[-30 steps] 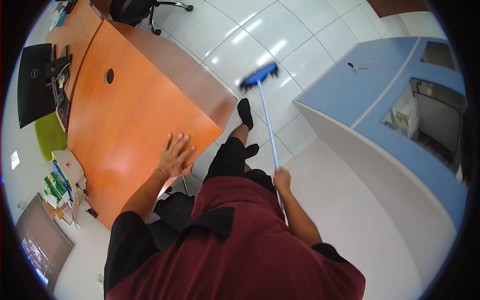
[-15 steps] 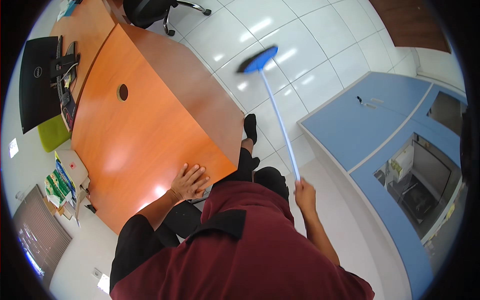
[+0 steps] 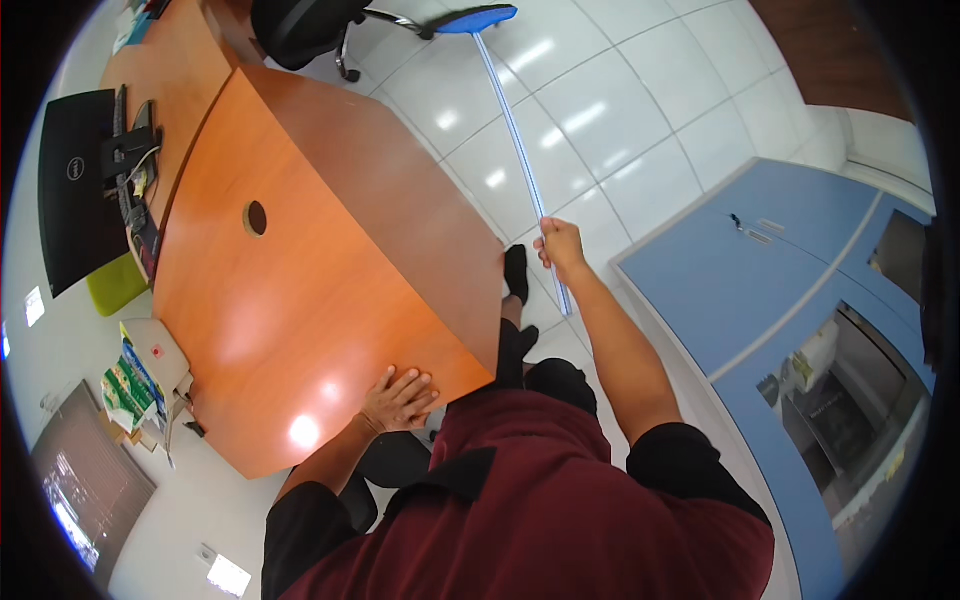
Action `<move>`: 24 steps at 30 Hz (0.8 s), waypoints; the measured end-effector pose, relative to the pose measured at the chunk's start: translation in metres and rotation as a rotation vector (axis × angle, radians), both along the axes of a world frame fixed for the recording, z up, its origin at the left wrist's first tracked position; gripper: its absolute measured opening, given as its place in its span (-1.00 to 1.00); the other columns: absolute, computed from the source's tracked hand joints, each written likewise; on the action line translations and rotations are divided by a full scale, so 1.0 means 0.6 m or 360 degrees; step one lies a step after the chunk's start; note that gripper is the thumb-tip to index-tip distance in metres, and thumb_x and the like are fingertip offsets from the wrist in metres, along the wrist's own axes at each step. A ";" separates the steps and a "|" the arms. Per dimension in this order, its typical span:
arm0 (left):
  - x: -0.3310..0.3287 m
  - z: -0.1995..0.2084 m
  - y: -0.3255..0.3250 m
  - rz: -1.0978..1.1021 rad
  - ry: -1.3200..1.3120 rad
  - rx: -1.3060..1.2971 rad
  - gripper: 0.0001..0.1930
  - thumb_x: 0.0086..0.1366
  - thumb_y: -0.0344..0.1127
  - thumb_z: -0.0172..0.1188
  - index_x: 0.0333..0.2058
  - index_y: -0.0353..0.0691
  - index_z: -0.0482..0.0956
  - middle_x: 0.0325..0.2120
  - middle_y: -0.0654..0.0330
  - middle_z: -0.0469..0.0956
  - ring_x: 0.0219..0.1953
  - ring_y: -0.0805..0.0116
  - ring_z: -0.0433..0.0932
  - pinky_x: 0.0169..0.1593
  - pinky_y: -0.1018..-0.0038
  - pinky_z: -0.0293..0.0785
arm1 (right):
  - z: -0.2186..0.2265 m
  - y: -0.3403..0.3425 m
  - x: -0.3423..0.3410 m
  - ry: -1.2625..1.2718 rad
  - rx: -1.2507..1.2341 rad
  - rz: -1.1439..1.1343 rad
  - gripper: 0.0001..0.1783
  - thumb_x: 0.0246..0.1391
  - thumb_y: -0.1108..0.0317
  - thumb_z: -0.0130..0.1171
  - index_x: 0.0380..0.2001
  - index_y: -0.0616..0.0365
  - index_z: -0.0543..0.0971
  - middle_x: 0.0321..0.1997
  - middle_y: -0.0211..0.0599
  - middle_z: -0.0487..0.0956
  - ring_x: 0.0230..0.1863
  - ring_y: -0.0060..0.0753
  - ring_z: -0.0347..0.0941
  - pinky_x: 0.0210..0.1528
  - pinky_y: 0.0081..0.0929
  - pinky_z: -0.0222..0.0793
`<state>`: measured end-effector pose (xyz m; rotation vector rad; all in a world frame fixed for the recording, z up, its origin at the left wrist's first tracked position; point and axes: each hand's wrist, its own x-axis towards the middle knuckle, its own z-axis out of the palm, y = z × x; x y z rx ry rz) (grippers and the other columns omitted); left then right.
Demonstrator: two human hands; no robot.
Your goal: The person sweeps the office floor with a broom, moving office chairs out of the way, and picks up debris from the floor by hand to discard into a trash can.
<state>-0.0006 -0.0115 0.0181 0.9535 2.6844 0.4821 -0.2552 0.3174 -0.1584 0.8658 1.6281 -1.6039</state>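
A broom (image 3: 510, 112) with a blue head and a pale blue stick reaches out over the tiled floor. My right hand (image 3: 561, 250) is wrapped round the stick near its lower end, arm stretched forward. The broom head lies far out, close by a leg of the black office chair (image 3: 305, 32). On the near corner of the orange-brown wooden desk (image 3: 300, 280) rests my left hand (image 3: 399, 400), flat with fingers stretched out and holding nothing.
Blue cabinets (image 3: 740, 250) with glass panes line the right side. A black monitor (image 3: 75, 190) stands at the desk's left, near a green chair back (image 3: 117, 284) and a box with colourful packets (image 3: 138, 385). My foot (image 3: 515, 270) is beside the desk panel.
My right hand has pushed forward with the broom, and the broom head has slid away across the floor toward the office chair. The left hand stays on the desk corner.
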 end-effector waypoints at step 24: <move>-0.498 -0.015 0.009 0.1464 0.0319 -0.0625 -0.52 0.09 -0.02 0.24 -0.02 -0.05 0.54 0.27 0.11 0.15 0.38 -0.09 -0.14 0.31 -0.20 -0.21 | 0.102 0.290 -0.050 -0.0025 0.1011 0.0471 -0.65 0.19 0.19 -0.01 -0.41 0.31 0.51 -0.51 0.11 0.57 -0.49 0.03 0.57 -0.41 -0.14 0.48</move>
